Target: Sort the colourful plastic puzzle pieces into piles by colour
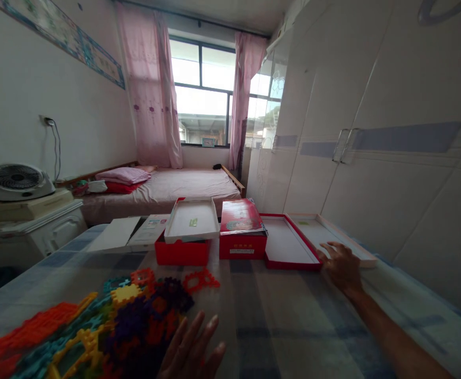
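The left hand [193,350] was spread, fingers apart, just beside the right flank of a heap of plastic pieces [135,316], which covered the near left of the desk [285,316] and ran to the lower edge of the view. A loose orange piece [201,280] lay at the heap's far right. The right hand [341,263] had its fingers loosely bent over the meeting edges of 2 shallow trays, a red-rimmed tray [287,242] and a pale-rimmed tray [313,231]; whether it pinched or touched either rim, I could not tell. Checked cloth stretched between the heap and the right forearm, giving both hands room sideways. Farther back, a row of boxes bounded that space: a red box [242,245], a white tray [193,223] tilted on a second red box [183,252], and white flat packaging [115,234] to the left. A bed [186,181] stood past the far edge, under a window [202,95]. A glossy wardrobe [372,184] lined the right side; a fan [20,181] sat at left.
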Tool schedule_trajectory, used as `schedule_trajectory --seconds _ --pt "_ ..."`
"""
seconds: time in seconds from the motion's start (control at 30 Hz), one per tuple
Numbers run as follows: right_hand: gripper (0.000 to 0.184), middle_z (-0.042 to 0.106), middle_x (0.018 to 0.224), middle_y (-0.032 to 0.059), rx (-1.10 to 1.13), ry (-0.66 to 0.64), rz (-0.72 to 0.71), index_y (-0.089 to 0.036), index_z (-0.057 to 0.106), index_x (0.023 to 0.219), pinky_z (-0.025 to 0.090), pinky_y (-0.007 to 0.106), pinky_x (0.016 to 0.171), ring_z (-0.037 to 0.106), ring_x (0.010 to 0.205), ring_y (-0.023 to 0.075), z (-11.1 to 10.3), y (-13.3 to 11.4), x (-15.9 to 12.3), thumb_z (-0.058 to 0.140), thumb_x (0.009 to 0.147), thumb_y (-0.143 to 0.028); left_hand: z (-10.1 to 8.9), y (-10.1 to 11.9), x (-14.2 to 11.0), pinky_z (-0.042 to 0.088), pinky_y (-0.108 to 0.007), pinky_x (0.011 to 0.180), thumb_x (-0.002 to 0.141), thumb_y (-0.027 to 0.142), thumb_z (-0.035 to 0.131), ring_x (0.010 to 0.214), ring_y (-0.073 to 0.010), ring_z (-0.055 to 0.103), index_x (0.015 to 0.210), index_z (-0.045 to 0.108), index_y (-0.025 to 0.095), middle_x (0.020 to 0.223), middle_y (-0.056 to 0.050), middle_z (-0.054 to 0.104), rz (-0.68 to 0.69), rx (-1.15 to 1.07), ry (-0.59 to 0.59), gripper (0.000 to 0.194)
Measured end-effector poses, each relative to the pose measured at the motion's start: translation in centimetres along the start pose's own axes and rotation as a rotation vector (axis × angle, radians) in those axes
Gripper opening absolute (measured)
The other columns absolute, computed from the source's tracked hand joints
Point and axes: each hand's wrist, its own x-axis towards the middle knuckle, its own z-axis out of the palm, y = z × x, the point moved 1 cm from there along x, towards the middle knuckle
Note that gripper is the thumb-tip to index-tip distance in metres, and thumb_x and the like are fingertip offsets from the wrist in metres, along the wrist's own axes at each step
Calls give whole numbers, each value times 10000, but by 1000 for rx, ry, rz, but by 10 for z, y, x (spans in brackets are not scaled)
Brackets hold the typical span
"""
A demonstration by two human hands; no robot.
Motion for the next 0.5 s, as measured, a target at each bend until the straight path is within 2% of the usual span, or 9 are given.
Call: schedule_trajectory --seconds 0.07,0.13,0.2,0.3,0.4,0.5 --pt "375 576 1165 101 20 -20 -174 -217 634 1099 403 409 840 508 1061 268 -7 -13 -3 461 848 -435 -8 5 3 314 -444 1079 804 188 557 1329 -274 322 1132 569 217 1356 -68 489 -55 -62 -57 329" --pt "314 567 1179 81 51 -70 -329 -257 655 1041 376 437 882 468 1128 279 -8 -22 -7 509 814 -419 -17 12 9 354 -460 1047 787 166 542 1330 -285 318 1147 549 191 1332 -95 507 -81 -117 -97 361" --pt "268 571 1157 101 29 -62 -339 -246 676 972 372 464 875 452 1146 303 -5 -24 -11 483 817 -348 -26 18 18 358 -482 1037 770 148 531 1338 -298 296 1124 547 162 1328 -119 503 -102 -158 -117 355" --pt "324 564 1128 172 7 17 -240 -171 655 1013 397 474 833 471 1107 332 -2 -33 -16 406 834 -277 -45 17 27 350 -457 1053 770 161 521 1341 -272 296 1076 560 143 1312 -124 515 -80 -205 -185 309" --pt "366 547 1173 161 175 -18 -307 -176 598 1106 406 472 859 487 1098 320 -12 -70 -25 385 851 -329 -73 -8 18 365 -368 1057 792 147 499 1310 -209 358 1115 547 156 1298 -98 530 -106 -167 -223 327" --pt "385 523 1231 113 433 -183 -394 -217 567 1153 397 439 926 486 1135 277 -36 -135 -38 386 867 -401 -104 -59 -22 346 -377 1069 831 157 479 1278 -200 400 1196 508 199 1334 -73 492 -358 27 -196 368"
